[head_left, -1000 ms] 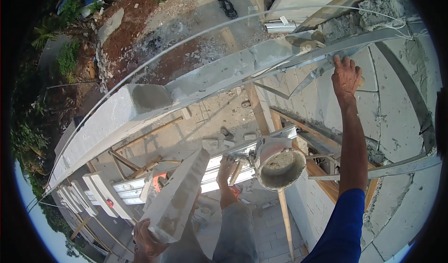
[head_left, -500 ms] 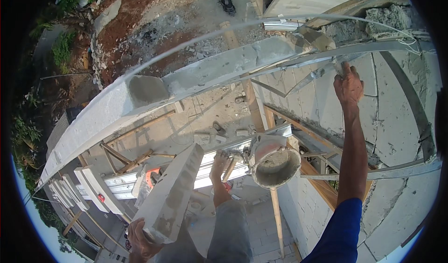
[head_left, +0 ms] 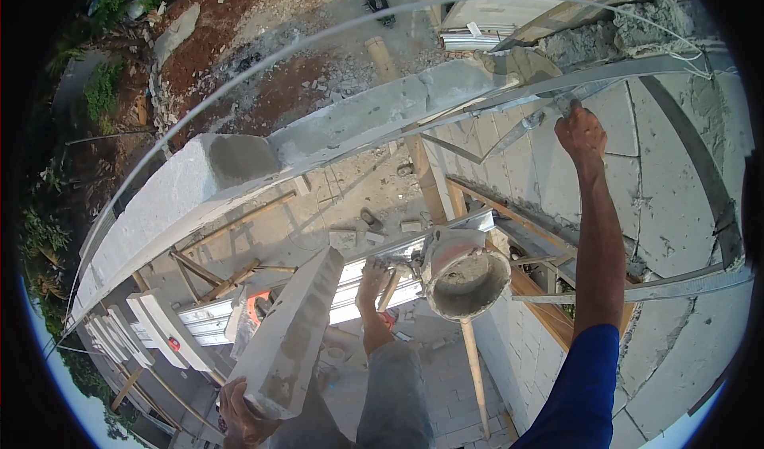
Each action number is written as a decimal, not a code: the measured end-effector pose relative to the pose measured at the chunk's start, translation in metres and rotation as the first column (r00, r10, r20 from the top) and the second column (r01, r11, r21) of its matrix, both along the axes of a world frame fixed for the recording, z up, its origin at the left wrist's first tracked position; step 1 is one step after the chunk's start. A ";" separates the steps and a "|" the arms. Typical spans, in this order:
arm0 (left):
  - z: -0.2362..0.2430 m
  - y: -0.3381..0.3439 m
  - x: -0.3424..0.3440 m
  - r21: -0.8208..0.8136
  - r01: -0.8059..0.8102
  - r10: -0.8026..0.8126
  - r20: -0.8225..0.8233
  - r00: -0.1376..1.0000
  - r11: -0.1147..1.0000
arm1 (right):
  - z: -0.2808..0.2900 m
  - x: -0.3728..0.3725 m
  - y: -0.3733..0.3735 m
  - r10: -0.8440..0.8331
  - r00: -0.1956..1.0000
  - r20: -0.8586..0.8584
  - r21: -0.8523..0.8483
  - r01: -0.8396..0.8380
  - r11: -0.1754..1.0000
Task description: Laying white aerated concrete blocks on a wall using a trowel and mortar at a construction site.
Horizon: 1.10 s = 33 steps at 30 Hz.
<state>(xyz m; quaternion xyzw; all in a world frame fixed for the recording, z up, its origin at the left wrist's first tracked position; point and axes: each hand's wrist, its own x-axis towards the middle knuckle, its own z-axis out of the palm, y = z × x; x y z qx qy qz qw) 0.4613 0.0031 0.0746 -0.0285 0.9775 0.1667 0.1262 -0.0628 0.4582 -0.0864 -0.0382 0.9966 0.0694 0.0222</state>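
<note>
My left hand (head_left: 245, 415) grips the near end of a long, pale lightweight concrete block (head_left: 296, 333), which stands tilted with damp grey patches on its side. My right hand (head_left: 582, 134) is stretched out to the far right, closed round what looks like a trowel (head_left: 563, 99); its blade is partly hidden. Beside it, wet mortar (head_left: 527, 65) lies at the right end of a row of laid blocks (head_left: 358, 119). A mortar-caked bucket (head_left: 468, 283) with grey mix inside stands right of my bare foot (head_left: 374, 282).
My foot is on a shiny metal plank (head_left: 358, 299) high above the ground. A pale line (head_left: 318, 47) arches over the wall. Timber braces (head_left: 509, 210) and a block wall (head_left: 676, 210) stand right. Several pale slabs (head_left: 163, 329) lie across the plank's left end.
My right hand has shifted slightly left along the wall's far end. The view has moved a little, and the pale line appears farther up. My left hand still holds the block.
</note>
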 end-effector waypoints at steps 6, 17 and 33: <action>-0.002 -0.002 0.001 0.004 0.002 -0.002 0.001 1.000 1.000 | -0.004 0.013 -0.008 -0.060 0.993 -0.101 0.055 0.065 0.996; -0.006 -0.007 0.021 0.065 -0.138 0.131 0.096 0.987 0.988 | 0.000 0.215 0.026 -0.452 0.868 0.205 -0.850 0.387 0.358; -0.007 -0.003 0.030 -0.007 -0.166 0.163 0.207 0.965 0.986 | -0.124 0.479 0.027 -0.534 0.792 0.297 0.202 0.494 0.845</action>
